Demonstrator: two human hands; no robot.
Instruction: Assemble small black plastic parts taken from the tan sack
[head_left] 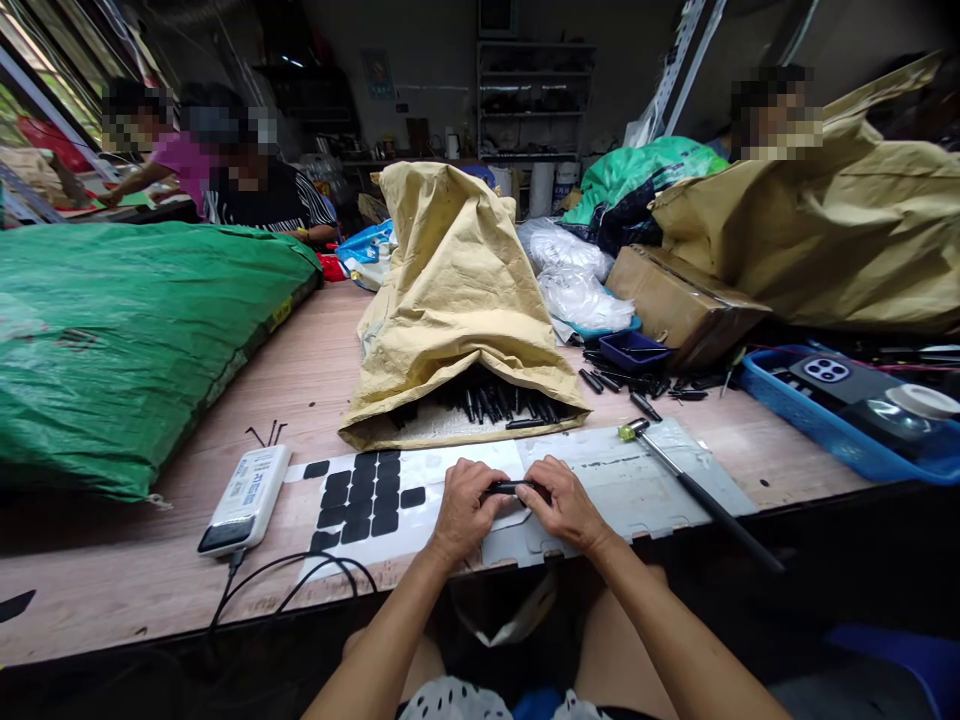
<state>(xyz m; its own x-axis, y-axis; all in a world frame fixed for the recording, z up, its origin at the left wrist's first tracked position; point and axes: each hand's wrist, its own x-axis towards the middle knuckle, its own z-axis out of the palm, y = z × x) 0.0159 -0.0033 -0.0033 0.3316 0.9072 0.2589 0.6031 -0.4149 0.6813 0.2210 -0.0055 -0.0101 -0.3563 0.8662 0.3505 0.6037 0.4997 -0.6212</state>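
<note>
White fabric clothing with small black oval spots shows at the near edge; the left hand, right hand and both forearms are bare.

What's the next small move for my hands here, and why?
Perhaps press gently inward along the black stick: the left hand holds one end and the right hand the other, with the stick's middle showing between them.
</note>
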